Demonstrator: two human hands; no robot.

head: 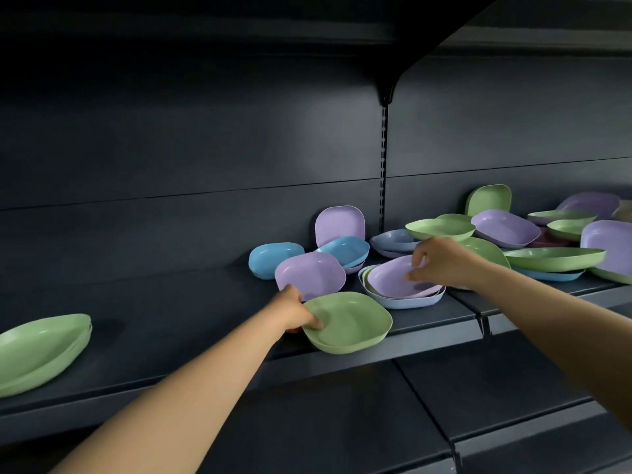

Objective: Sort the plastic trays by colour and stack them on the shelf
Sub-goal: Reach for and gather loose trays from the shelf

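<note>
Shelf [205, 336], dark metal, running across the middle of the frame; carried all trays listed.

Green stack [41, 350], lower left of the frame: several green trays nested, standing well apart from the rest. Judged to be the sorted pile for that colour.

Green tray [352, 321], centre, at the front lip of the shelf. Left hand [295, 311] had its grip clamped on the near-left rim, thumb over the edge. Judged to be bound leftward for the green stack, hence the hold on the side nearest that pile.

Mixed nest [403, 295], just right of centre: a lilac tray [396, 277] sat uppermost inside a green and a pale blue one. Right hand [441, 263] had its grip closed on the lilac tray's far rim, fingertips pinching; judged to be lifting it clear of the wrong-coloured trays beneath.

Loose trays, centre: two blue [273, 258], two lilac [309, 273], one of the lilac leaning on the back panel.

Unsorted heap [547, 241], right of the frame: green, lilac and blue trays tumbled together, some tilted. Sorting judged early.
</note>
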